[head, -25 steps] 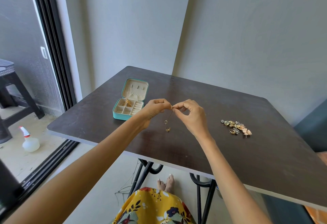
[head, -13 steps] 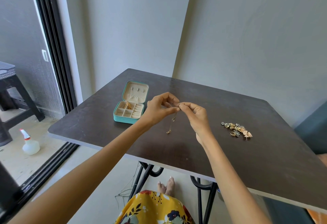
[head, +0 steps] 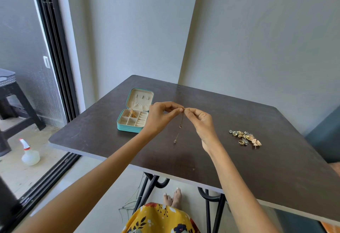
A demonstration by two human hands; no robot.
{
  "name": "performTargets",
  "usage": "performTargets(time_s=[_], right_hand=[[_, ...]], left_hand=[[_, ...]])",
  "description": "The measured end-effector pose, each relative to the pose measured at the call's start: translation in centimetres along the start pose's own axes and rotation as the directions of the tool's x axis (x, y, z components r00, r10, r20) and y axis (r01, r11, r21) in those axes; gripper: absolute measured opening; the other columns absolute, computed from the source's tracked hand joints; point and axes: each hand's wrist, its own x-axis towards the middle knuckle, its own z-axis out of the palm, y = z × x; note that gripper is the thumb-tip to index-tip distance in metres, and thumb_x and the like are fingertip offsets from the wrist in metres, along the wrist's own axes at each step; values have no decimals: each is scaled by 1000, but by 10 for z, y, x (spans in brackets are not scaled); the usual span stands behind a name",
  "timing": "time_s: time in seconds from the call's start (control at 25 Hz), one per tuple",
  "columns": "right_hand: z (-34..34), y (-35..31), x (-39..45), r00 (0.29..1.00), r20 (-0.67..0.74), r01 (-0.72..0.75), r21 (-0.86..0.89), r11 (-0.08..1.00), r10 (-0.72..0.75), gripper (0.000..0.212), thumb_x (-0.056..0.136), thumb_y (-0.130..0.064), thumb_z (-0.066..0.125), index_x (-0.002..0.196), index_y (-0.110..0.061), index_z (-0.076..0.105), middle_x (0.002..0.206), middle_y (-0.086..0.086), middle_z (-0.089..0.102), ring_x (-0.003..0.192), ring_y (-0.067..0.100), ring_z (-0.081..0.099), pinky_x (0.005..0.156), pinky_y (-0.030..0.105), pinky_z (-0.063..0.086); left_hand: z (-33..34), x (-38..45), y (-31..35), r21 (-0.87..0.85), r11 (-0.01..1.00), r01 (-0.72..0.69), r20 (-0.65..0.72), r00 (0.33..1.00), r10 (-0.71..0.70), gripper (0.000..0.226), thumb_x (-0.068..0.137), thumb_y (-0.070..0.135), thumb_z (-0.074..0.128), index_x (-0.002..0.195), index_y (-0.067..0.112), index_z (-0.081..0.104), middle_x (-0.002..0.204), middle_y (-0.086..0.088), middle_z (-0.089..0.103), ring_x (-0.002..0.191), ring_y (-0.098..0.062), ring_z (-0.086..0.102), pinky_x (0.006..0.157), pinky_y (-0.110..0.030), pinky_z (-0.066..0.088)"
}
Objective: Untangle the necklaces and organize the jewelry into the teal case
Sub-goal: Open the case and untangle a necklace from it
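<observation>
Gold chain (head: 181,120): pinched between left hand (head: 159,116) and right hand (head: 201,122), dangling to free knots.
Teal case (head: 135,112): lid open, awaiting it.

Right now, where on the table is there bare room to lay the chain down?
Bare: table near edge, below both hands; also between case and left edge. Crowded: jewelry pile at right.

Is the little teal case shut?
No, the teal case lies open on the table, lid up, with gold jewelry in one compartment.
</observation>
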Motion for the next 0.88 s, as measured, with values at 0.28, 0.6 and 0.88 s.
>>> performTargets(time_s=[0.28, 0.6, 0.88], right_hand=[[2, -2, 1, 1000, -1, 22, -34, 999, -22, 8, 86, -25, 67, 82, -27, 74, 86, -10, 74, 89, -5, 63, 70, 1, 42], [-1, -5, 0, 998, -22, 57, -120, 991, -60, 16, 85, -23, 66, 73, -29, 73, 85, -10, 72, 85, -5, 60, 72, 5, 41], [-6, -9, 7, 956, 76, 280, -541, 793, -285, 16, 79, -24, 73, 71, -36, 67, 82, -19, 60, 93, 6, 49, 83, 22, 37]], left_hand=[[-2, -2, 3, 351, 932, -86, -67, 991, 116, 4, 83, 29, 67, 79, 29, 67, 73, 21, 64, 71, 9, 59, 85, -13, 21], [0, -1, 5, 371, 928, -33, -40, 998, 51, 4, 84, 27, 65, 81, 29, 65, 89, 20, 63, 82, 0, 55, 79, -22, 17], [-2, 0, 9, 382, 924, -21, -33, 999, 36, 11, 79, 31, 71, 75, 36, 61, 94, 17, 55, 89, -4, 50, 76, -24, 17]])
